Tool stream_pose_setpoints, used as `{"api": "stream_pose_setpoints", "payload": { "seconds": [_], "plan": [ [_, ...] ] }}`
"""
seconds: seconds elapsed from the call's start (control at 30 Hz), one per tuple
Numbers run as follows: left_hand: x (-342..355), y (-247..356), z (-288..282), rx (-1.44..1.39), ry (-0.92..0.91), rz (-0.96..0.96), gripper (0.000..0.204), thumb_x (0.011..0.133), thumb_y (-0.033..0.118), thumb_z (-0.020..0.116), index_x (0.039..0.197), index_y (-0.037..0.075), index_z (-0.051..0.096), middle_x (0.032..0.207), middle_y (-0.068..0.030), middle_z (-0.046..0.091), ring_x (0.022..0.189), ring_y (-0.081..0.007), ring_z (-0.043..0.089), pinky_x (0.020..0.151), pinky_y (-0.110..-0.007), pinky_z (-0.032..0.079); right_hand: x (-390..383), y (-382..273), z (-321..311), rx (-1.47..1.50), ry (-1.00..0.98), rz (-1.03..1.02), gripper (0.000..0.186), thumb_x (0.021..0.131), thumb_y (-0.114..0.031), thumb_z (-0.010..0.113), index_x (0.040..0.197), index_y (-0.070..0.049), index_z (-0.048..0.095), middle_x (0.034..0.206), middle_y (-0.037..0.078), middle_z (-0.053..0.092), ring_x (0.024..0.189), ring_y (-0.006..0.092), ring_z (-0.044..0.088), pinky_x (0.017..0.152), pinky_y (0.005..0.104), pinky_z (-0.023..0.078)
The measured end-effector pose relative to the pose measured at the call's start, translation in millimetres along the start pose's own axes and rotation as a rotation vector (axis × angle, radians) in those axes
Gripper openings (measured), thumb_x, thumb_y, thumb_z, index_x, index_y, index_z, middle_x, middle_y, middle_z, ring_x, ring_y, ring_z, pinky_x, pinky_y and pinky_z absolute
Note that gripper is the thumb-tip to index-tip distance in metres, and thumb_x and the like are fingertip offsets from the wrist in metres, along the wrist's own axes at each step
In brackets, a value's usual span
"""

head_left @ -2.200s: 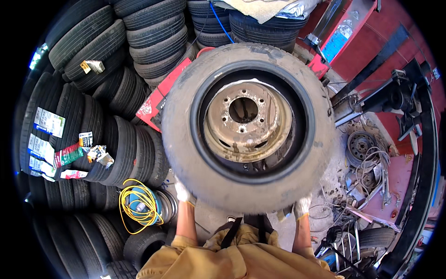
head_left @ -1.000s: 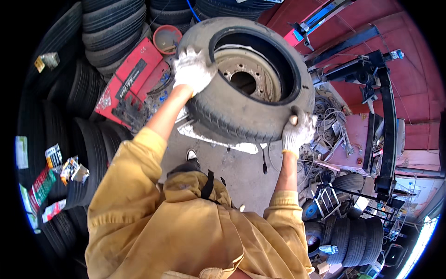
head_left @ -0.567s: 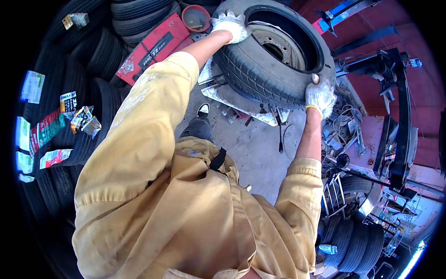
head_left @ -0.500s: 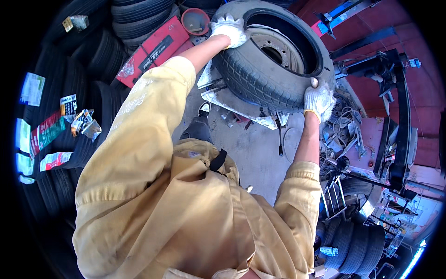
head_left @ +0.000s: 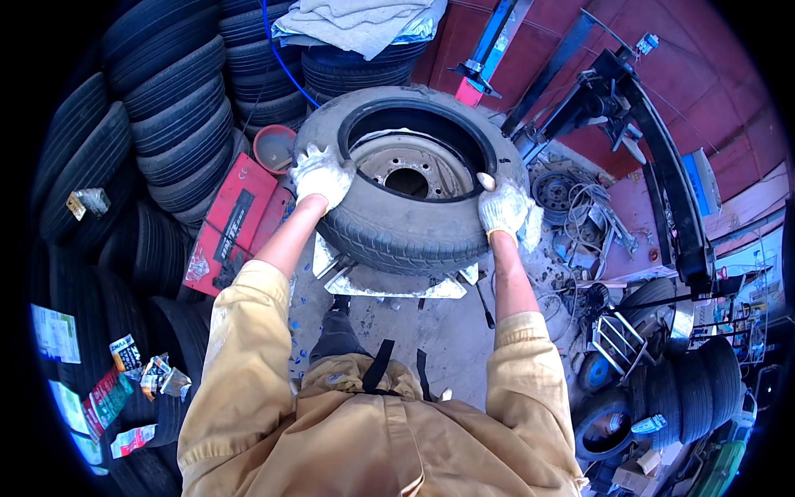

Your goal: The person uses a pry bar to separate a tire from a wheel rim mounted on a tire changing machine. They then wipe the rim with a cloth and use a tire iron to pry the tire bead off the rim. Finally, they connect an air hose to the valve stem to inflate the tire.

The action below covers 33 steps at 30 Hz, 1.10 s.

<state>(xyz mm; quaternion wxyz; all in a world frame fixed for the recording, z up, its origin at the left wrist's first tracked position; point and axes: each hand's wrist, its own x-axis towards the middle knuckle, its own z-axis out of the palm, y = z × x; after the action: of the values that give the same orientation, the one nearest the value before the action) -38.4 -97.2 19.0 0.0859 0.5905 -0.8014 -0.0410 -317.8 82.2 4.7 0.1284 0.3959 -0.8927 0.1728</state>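
A worn black tire [head_left: 389, 236] rests on the metal turntable [head_left: 397, 286] of a tire machine, its tread side toward me. Inside its opening sits a dull steel wheel rim [head_left: 377, 161] with a round centre hole and bolt holes. My left hand [head_left: 325, 176], in a whitish work glove, holds the tire's left sidewall with its fingers spread over the rubber. On the right side, my gloved right hand [head_left: 503, 207] grips the tire, its bare thumb lying along the inner edge. The undersides of both hands are hidden.
Tall stacks of tires [head_left: 178, 124] stand on the left. A red machine cabinet [head_left: 236, 219] and a red bowl [head_left: 275, 149] are beside the tire. A black machine arm [head_left: 662, 174] rises at right, above coiled cables [head_left: 592, 207]. More tires [head_left: 687, 389] stand lower right.
The tire has come down from a steeper tilt and lies flatter on the turntable. My left hand has moved from its far left edge nearer to me. Both hands keep contact; my view has shifted.
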Motion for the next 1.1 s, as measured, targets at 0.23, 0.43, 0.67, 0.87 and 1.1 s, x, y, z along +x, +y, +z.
{"api": "stream_pose_setpoints", "payload": {
  "seconds": [0.23, 0.43, 0.67, 0.87, 1.1],
  "plan": [
    [31, 6, -31, 0.008, -0.173, 0.043, 0.063, 0.092, 0.05, 0.055, 0.14, 0.008, 0.055, 0.15, -0.0231, 0.044, 0.141, -0.044, 0.038, 0.11, -0.062, 0.035, 13, -17, -1, 0.017, -0.049, 0.091, 0.027, 0.09, -0.031, 0.06, 0.106, -0.016, 0.075, 0.105, 0.013, 0.074, 0.104, 0.036, 0.067, 0.09, 0.0532, 0.047],
    [80, 3, -28, 0.029, -0.224, 0.101, 0.072, 0.09, 0.054, 0.054, 0.148, 0.011, 0.049, 0.155, -0.021, 0.042, 0.141, -0.0441, 0.041, 0.111, -0.059, 0.036, 20, -32, -5, -0.014, -0.036, 0.147, 0.028, 0.092, -0.031, 0.057, 0.106, -0.015, 0.076, 0.108, 0.014, 0.073, 0.106, 0.0355, 0.066, 0.094, 0.0521, 0.045],
    [136, -6, -21, 0.115, -0.239, 0.441, 0.079, 0.091, 0.058, 0.054, 0.144, 0.001, 0.05, 0.152, -0.0265, 0.044, 0.137, -0.0448, 0.045, 0.112, -0.05, 0.039, 44, -28, 6, 0.077, 0.033, 0.164, 0.037, 0.095, -0.042, 0.058, 0.096, -0.01, 0.077, 0.1, 0.019, 0.073, 0.1, 0.0389, 0.068, 0.093, 0.05, 0.05],
    [158, -12, 2, 0.116, -0.234, 0.442, 0.059, 0.096, 0.053, 0.052, 0.139, 0.013, 0.056, 0.146, -0.0233, 0.048, 0.134, -0.046, 0.046, 0.107, -0.058, 0.039, 55, -40, -10, 0.055, -0.094, 0.271, 0.026, 0.086, -0.025, 0.063, 0.101, -0.011, 0.078, 0.106, 0.019, 0.074, 0.108, 0.0381, 0.068, 0.101, 0.0539, 0.042],
    [170, -16, 13, 0.013, -0.264, 0.519, 0.056, 0.097, 0.057, 0.046, 0.13, 0.015, 0.064, 0.145, -0.0197, 0.05, 0.134, -0.0418, 0.046, 0.107, -0.06, 0.036, 60, -36, -9, 0.036, -0.083, 0.279, 0.026, 0.086, -0.027, 0.063, 0.099, -0.009, 0.078, 0.102, 0.019, 0.075, 0.103, 0.0377, 0.07, 0.096, 0.0534, 0.044]
  ]
}}
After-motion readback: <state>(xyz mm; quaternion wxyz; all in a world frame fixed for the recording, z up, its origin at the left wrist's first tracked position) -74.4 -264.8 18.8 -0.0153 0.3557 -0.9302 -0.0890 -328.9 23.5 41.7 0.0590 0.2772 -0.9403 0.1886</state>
